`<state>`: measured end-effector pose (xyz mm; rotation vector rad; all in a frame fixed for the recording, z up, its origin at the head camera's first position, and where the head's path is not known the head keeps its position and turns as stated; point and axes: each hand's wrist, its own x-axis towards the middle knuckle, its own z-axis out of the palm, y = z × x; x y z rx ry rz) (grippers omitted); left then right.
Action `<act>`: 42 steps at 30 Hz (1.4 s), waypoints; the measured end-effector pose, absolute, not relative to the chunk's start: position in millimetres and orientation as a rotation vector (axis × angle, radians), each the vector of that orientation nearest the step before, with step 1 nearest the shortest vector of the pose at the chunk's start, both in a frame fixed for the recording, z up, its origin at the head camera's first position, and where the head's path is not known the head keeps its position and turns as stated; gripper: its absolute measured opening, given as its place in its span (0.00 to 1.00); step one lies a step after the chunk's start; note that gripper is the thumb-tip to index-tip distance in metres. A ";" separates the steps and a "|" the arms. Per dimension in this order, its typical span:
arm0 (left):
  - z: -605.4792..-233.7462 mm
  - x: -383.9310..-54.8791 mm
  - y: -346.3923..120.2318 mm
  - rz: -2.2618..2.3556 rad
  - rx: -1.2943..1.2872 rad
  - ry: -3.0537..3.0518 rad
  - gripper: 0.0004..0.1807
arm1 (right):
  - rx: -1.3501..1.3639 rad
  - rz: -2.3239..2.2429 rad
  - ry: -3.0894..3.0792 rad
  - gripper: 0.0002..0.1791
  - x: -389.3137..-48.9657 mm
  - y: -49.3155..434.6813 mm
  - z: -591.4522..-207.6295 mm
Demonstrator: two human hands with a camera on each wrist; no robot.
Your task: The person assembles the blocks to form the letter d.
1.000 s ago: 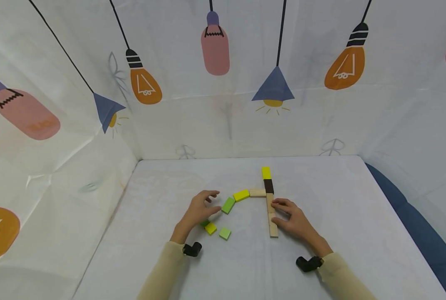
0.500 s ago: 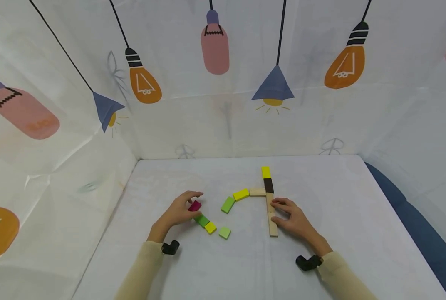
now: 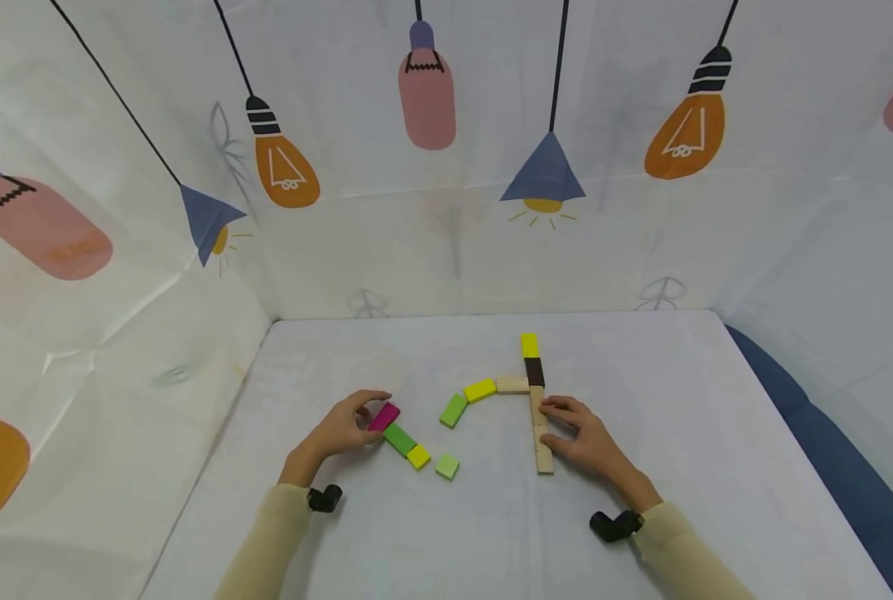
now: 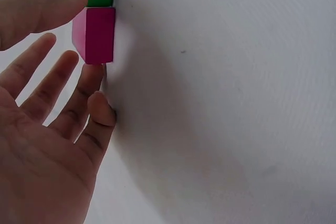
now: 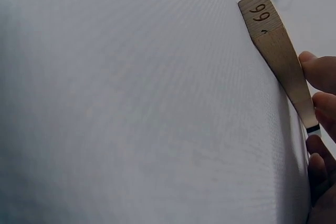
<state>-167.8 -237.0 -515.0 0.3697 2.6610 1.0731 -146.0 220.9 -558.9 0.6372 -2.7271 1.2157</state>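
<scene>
My left hand is beside a magenta block, at the left end of a short slanted row with a green block and a yellow block. In the left wrist view, the thumb lies by the seam between magenta and green, with the fingers spread around the magenta block's other end. My right hand rests at the right side of two plain wooden blocks, its thumb and fingertips touching their edge. The wooden line continues into a dark brown block and a yellow end block.
A horizontal wooden block branches left off the line, followed by a slanted yellow block and a light green block. A pale green block lies alone near the short row. Lamp-printed white cloth surrounds the white tabletop.
My left hand has moved left, uncovering the magenta and green blocks. The magenta block has shifted slightly and turned into line with the green one. My right hand has stayed in place.
</scene>
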 end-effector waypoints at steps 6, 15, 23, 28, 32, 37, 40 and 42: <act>-515.2 -169.7 -239.2 1.078 0.367 2.639 0.37 | 0.639 1.203 -2.712 0.26 -146.6 219.8 -560.0; -515.3 -172.7 -241.7 1.018 0.421 2.606 0.35 | 0.650 1.230 -2.722 0.26 -147.1 218.1 -559.3; -515.5 -173.1 -243.3 1.010 0.463 2.622 0.33 | 0.646 1.236 -2.727 0.27 -147.1 217.8 -559.1; -516.0 -172.4 -245.6 1.021 0.454 2.652 0.33 | 0.639 1.245 -2.723 0.27 -145.6 217.7 -556.5; -515.1 -171.1 -247.3 1.035 0.392 2.661 0.33 | 0.633 1.252 -2.723 0.27 -144.9 217.8 -555.7; -511.4 -168.6 -247.1 1.059 0.376 2.684 0.33 | 0.628 1.252 -2.728 0.27 -145.0 218.6 -557.6; -507.9 -166.6 -241.4 1.108 0.378 2.690 0.33 | 0.631 1.246 -2.723 0.26 -145.1 219.1 -558.7; -506.4 -164.7 -234.7 1.144 0.384 2.687 0.33 | 0.636 1.240 -2.716 0.26 -145.3 219.6 -559.6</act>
